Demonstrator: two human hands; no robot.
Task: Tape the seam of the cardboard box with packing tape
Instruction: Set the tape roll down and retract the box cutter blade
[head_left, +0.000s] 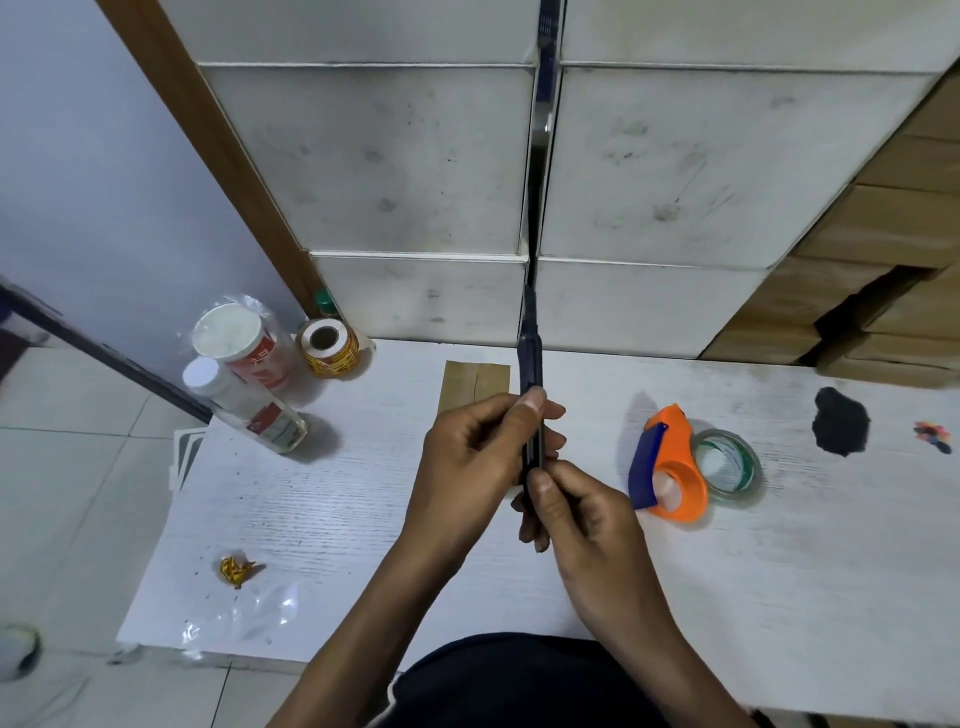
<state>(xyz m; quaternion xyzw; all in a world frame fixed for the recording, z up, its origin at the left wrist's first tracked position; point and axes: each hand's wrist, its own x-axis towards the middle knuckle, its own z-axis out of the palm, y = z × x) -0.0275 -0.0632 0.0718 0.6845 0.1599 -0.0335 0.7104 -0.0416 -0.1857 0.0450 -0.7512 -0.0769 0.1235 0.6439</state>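
My left hand (467, 457) and my right hand (571, 509) both grip a thin dark blue object (531, 358), held upright and seen edge-on above the white table (363, 519). I cannot tell what this object is. A flat brown cardboard piece (475, 382) with a centre seam lies on the table just behind my hands, partly hidden by them. An orange tape dispenser (675, 467) with a blue handle rests to the right, touching a roll of clear packing tape (727, 462).
Two plastic bottles (244, 374) and a yellow label roll (328, 347) lie at the table's back left. A black lump (841, 428) sits far right, a yellow wrapper (234, 569) and clear film front left. Stacked white boxes (395, 171) and brown cartons (883, 249) stand behind.
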